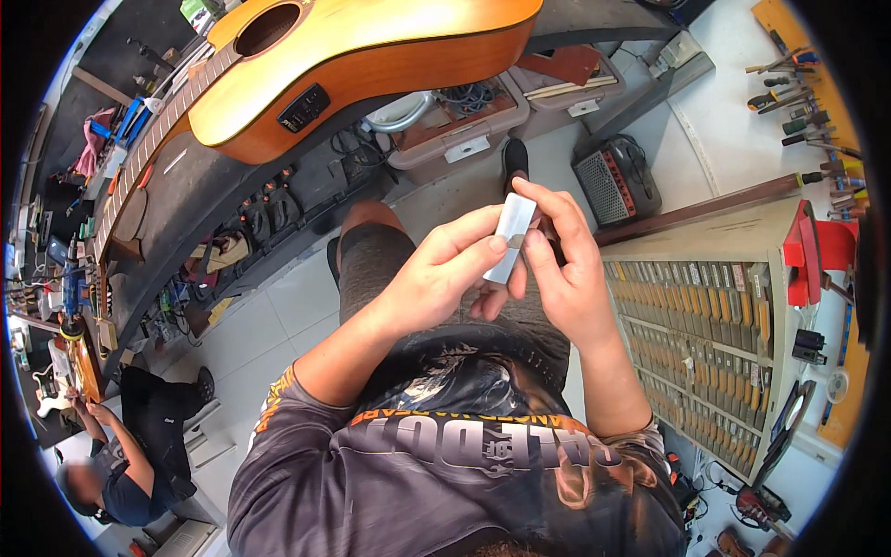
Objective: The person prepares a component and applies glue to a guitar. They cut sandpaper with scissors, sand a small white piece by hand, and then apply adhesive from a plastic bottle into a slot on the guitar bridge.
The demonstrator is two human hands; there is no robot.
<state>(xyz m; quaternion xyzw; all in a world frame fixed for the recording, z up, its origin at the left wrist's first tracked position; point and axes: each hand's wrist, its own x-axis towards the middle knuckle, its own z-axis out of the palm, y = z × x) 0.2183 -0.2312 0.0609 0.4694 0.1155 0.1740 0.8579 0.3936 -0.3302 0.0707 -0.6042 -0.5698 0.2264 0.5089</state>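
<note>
Between my two hands, above my lap, is a small flat rectangular block [512, 226], pale grey-white and tilted. My left hand [455, 260] pinches it from the left, the thumb resting on its face. From the other side the fingers and thumb of my right hand [566, 260] close around its edge. What the block is made of, I cannot make out. Ahead on the left, an acoustic guitar [371, 70] with an orange-brown body lies on the dark curved workbench [190, 200], apart from both hands.
Lidded storage bins [464, 148] stand under the bench. A small amplifier [614, 181] sits on the floor. To my right is a cabinet [691, 316] with rows of narrow slots, near a tool board [849, 186]. Another person [139, 455] works at the far left.
</note>
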